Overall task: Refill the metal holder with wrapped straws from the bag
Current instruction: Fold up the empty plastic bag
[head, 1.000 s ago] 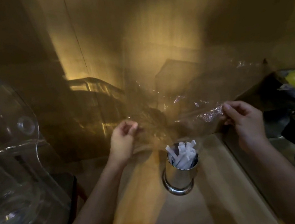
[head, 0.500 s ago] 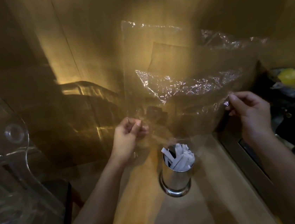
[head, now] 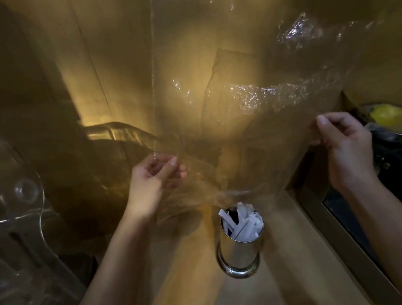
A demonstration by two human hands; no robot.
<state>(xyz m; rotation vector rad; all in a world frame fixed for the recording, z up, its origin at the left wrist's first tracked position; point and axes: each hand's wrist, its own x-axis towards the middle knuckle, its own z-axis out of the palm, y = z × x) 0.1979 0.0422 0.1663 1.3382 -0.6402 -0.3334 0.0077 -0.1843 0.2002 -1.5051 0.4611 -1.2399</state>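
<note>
A shiny metal holder (head: 240, 250) stands upright on the wooden counter (head: 297, 279), with several white wrapped straws (head: 244, 224) sticking out of its top. Above it I hold a large clear plastic bag (head: 250, 91) spread upward, its mouth hanging just over the holder. My left hand (head: 154, 180) pinches the bag's left edge. My right hand (head: 344, 146) pinches its right edge. No straws show inside the bag.
A clear plastic dome-like container (head: 10, 224) stands at the left. A dark recessed metal-framed area (head: 353, 222) lies at the right, with a yellow object (head: 386, 113) behind it. A wooden wall (head: 108, 50) rises behind the counter.
The bag has been lifted and stretched higher and wider between both hands. The holder and its straws stay in place.
</note>
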